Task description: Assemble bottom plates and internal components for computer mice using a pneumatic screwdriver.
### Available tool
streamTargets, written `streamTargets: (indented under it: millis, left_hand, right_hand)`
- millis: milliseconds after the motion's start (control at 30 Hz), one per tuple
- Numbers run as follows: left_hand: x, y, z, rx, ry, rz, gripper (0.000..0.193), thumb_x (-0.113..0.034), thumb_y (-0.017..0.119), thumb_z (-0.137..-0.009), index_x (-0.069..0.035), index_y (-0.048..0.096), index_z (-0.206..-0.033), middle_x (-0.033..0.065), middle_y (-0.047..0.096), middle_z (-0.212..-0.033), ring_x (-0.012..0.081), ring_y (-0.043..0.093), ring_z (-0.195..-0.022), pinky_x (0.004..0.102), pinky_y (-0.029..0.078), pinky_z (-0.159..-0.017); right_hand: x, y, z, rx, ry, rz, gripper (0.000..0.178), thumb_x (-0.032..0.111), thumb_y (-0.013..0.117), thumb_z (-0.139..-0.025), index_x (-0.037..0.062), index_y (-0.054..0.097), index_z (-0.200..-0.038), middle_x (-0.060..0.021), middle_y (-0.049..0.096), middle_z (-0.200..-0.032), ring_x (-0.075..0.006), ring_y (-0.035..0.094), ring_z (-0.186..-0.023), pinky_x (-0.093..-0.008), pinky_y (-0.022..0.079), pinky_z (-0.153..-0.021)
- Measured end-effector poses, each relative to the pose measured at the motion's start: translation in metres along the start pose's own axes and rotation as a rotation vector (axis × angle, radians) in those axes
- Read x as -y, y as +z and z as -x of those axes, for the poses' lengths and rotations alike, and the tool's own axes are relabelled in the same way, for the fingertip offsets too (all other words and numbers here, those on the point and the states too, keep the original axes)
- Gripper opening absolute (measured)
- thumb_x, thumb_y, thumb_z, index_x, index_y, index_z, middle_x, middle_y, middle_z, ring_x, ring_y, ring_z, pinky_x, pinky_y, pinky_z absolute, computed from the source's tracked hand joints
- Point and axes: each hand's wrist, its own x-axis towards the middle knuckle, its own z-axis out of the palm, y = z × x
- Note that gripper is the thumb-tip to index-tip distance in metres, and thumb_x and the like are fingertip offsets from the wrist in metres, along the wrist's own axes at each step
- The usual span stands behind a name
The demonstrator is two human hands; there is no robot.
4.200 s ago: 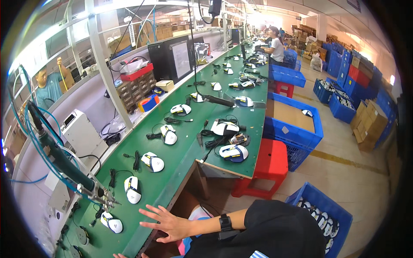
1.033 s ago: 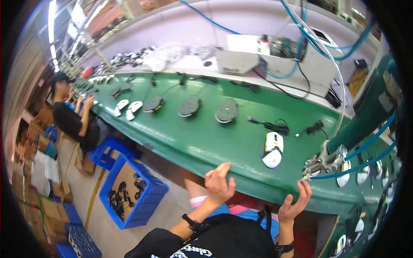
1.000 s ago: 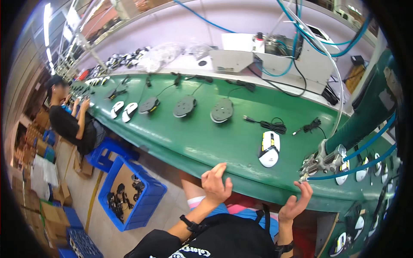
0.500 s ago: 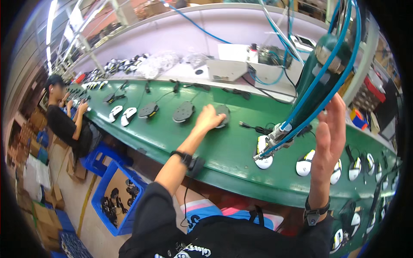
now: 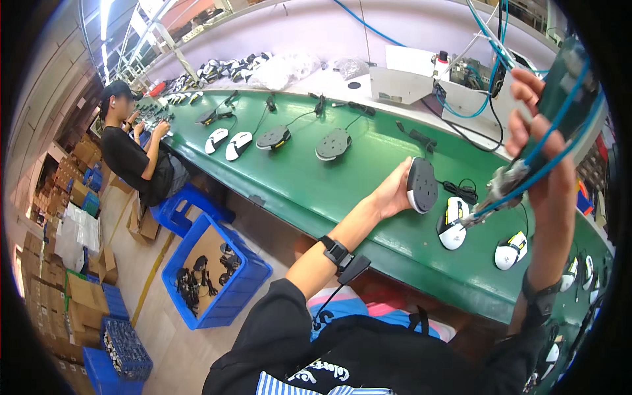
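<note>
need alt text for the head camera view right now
A person's left hand holds a computer mouse, its dark underside showing, over a green bench, while the right hand is at a dark green, blue-hosed tool. More mice lie along the bench, some white side up, some underside up. At left, a co-worker sits beyond a blue crate.

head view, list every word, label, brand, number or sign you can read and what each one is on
Black shirt: white lettering, partly hidden in folds; wording not copied here.
Blue shorts: dark characters, partly hidden, not readable whole.
White computer mouse by the green tool: small dark mark, too small to read.
Upturned computer mouse in the left hand: no readable text.
</note>
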Motion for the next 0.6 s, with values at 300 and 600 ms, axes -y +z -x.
streamTargets:
  millis: [300,600]
  left_hand:
    - [0.009,-0.001,-0.022,-0.047,0.078,0.281,0.056,-0.058,0.034,-0.101,-0.009,0.054,-0.119,0.011,0.061,-0.112,0.0309,0.062,-0.106,0.0626,0.049,-0.095]
    - [0.01,-0.009,-0.011,-0.032,0.036,0.268,0.075,-0.067,0.034,-0.096,0.001,0.057,-0.114,0.0251,0.06,-0.12,0.0407,0.062,-0.106,0.0561,0.052,-0.095]
  right_hand:
    - [0.009,-0.02,-0.029,0.131,0.048,0.13,0.05,0.035,0.06,-0.094,-0.0031,0.058,-0.127,-0.0112,0.053,-0.14,-0.0141,0.062,-0.106,-0.0271,0.049,-0.088]
    - [-0.02,0.033,-0.063,-0.039,-0.05,-0.249,0.033,0.014,0.062,-0.089,-0.0044,0.056,-0.115,-0.0049,0.061,-0.074,-0.0115,0.063,-0.068,-0.0253,0.051,-0.066]
